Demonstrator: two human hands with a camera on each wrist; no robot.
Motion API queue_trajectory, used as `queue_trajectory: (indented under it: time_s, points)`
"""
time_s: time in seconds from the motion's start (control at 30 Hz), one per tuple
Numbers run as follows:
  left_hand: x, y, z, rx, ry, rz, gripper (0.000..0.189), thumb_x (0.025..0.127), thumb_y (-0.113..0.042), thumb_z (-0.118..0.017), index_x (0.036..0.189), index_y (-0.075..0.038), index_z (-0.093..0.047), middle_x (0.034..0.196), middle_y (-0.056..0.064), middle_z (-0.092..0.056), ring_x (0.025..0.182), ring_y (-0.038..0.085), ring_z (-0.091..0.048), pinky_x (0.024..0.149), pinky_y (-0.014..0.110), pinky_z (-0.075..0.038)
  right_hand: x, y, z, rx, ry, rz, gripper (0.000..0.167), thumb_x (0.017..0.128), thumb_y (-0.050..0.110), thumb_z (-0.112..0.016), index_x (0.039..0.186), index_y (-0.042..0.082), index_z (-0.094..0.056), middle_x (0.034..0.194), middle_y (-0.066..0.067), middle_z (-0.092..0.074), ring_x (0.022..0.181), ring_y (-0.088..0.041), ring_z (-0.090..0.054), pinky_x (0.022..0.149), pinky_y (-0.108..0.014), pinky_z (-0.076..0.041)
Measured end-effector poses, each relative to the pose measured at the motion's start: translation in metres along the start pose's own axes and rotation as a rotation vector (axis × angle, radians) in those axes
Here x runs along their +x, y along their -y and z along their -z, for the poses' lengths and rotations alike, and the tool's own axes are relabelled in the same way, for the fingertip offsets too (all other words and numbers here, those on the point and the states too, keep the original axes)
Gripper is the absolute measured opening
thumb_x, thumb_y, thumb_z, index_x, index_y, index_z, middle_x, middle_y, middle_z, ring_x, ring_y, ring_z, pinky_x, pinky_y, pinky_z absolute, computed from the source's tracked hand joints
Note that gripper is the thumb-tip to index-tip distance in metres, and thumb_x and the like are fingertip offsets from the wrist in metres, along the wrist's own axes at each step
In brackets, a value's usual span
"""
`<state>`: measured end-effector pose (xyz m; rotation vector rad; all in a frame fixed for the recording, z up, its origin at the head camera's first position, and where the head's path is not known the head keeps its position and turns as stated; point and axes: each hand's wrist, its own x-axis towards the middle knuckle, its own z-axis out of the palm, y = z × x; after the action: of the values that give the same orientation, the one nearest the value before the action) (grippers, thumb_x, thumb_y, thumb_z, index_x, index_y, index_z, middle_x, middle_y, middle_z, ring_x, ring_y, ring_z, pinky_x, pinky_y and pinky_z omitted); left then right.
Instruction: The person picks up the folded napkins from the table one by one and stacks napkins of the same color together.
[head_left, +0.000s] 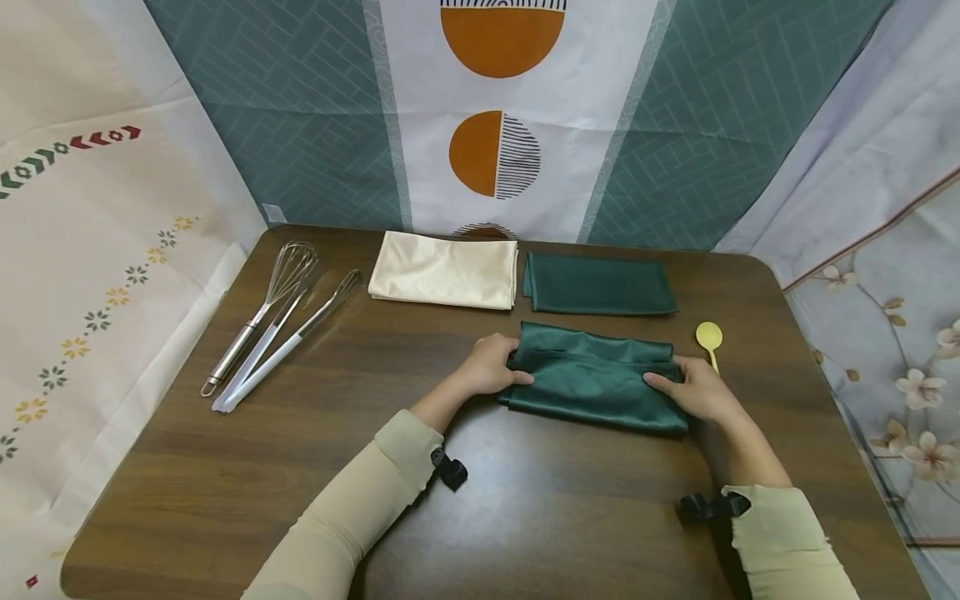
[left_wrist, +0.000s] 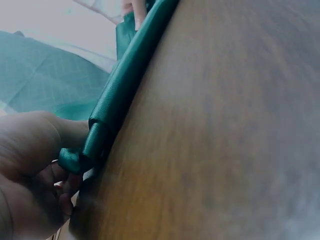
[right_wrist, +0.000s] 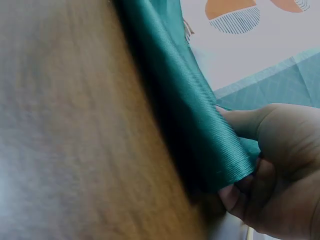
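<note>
A folded dark green satin cloth (head_left: 592, 379) lies between my two hands near the middle right of the table. My left hand (head_left: 489, 365) pinches its left end, thumb on top and fingers curled beneath, as the left wrist view shows. At the opposite end my right hand (head_left: 699, 388) grips the cloth the same way, the thumb over the upper face. In the right wrist view the rounded front fold of the green cloth (right_wrist: 195, 110) stands close over the tabletop, with the fingertips tucked under its corner.
Behind the held cloth lie a folded cream cloth (head_left: 444, 271) and a second folded green cloth (head_left: 600, 284). A yellow spoon (head_left: 708, 335) rests just beyond my right hand. At the left are a wire whisk (head_left: 292, 268) and metal tongs (head_left: 288, 342) on the brown table (head_left: 300, 500).
</note>
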<state>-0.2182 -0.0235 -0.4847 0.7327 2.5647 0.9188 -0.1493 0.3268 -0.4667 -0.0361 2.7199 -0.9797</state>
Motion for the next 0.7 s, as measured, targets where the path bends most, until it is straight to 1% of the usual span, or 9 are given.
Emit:
queue_trajectory:
  time_s: [0.07,0.13,0.17,0.23,0.3,0.4,0.53,0.6,0.7]
  points:
    - [-0.001,-0.001,0.000,0.005,0.004,0.000,0.039,0.093,-0.030,-0.076,0.112,0.003,-0.068,0.107,0.018,-0.069,0.113,0.035,-0.060,0.104,0.048,-0.042,-0.001,0.001,-0.002,-0.023,0.000,0.012,0.068,0.103,0.042,-0.059,0.136,-0.017,-0.049,0.114,-0.037,-0.061,0.107,-0.048,-0.060,0.090,-0.056,-0.050]
    - [-0.001,-0.002,0.001,-0.012,0.003,0.004,0.035,0.096,-0.028,-0.072,0.113,0.002,-0.067,0.109,0.018,-0.069,0.114,0.036,-0.060,0.104,0.049,-0.043,-0.002,0.001,-0.004,-0.039,-0.004,0.026,0.078,0.101,0.042,-0.062,0.142,-0.021,-0.040,0.133,-0.041,-0.053,0.122,-0.050,-0.054,0.097,-0.062,-0.046]
    - [-0.002,-0.002,0.001,-0.024,-0.007,0.010,0.038,0.097,-0.027,-0.071,0.120,0.003,-0.066,0.117,0.019,-0.068,0.119,0.037,-0.058,0.105,0.049,-0.043,-0.003,0.002,-0.004,-0.041,0.001,0.024,0.076,0.100,0.041,-0.064,0.137,-0.022,-0.044,0.126,-0.041,-0.056,0.115,-0.050,-0.057,0.094,-0.059,-0.048]
    - [-0.002,-0.003,0.002,-0.049,-0.039,0.031,0.046,0.099,-0.025,-0.068,0.133,0.004,-0.061,0.133,0.020,-0.063,0.128,0.038,-0.054,0.109,0.049,-0.041,-0.003,0.001,-0.005,-0.037,0.002,0.043,0.058,0.097,0.039,-0.069,0.116,-0.016,-0.058,0.091,-0.029,-0.063,0.086,-0.037,-0.062,0.077,-0.046,-0.053]
    - [-0.003,-0.004,0.002,-0.072,-0.076,0.056,0.054,0.100,-0.025,-0.066,0.143,0.006,-0.052,0.143,0.022,-0.055,0.136,0.040,-0.048,0.113,0.049,-0.037,-0.003,0.002,-0.005,-0.022,0.013,0.054,0.046,0.098,0.037,-0.068,0.103,-0.008,-0.059,0.073,-0.011,-0.053,0.071,-0.024,-0.053,0.066,-0.037,-0.047]
    - [-0.004,-0.005,0.001,-0.098,-0.129,0.077,0.050,0.101,-0.024,-0.065,0.140,0.006,-0.055,0.140,0.022,-0.058,0.132,0.037,-0.052,0.109,0.045,-0.042,-0.002,0.001,-0.006,-0.004,0.016,0.076,0.039,0.103,0.035,-0.061,0.107,-0.004,-0.060,0.081,-0.012,-0.059,0.077,-0.025,-0.059,0.071,-0.038,-0.049]
    - [-0.007,-0.005,0.000,-0.163,-0.146,0.084,0.043,0.092,-0.020,-0.077,0.125,0.003,-0.062,0.125,0.019,-0.066,0.119,0.033,-0.059,0.101,0.042,-0.048,-0.003,0.000,-0.009,-0.002,-0.013,0.115,0.047,0.103,0.033,-0.061,0.129,-0.006,-0.059,0.119,-0.023,-0.067,0.109,-0.035,-0.063,0.089,-0.051,-0.051]
    - [-0.009,-0.005,0.001,-0.187,-0.145,0.089,0.041,0.085,-0.019,-0.085,0.114,0.001,-0.064,0.115,0.016,-0.068,0.109,0.030,-0.061,0.095,0.041,-0.050,-0.004,-0.001,-0.010,-0.009,-0.028,0.124,0.044,0.100,0.032,-0.067,0.125,-0.004,-0.062,0.115,-0.020,-0.070,0.103,-0.030,-0.065,0.086,-0.046,-0.052]
    - [-0.010,-0.006,0.002,-0.257,-0.130,0.128,0.046,0.079,-0.016,-0.089,0.115,0.003,-0.066,0.107,0.017,-0.066,0.098,0.027,-0.059,0.092,0.041,-0.050,-0.004,-0.001,-0.011,0.004,-0.030,0.120,0.036,0.096,0.030,-0.072,0.113,-0.001,-0.068,0.102,-0.013,-0.072,0.090,-0.018,-0.063,0.078,-0.034,-0.052]
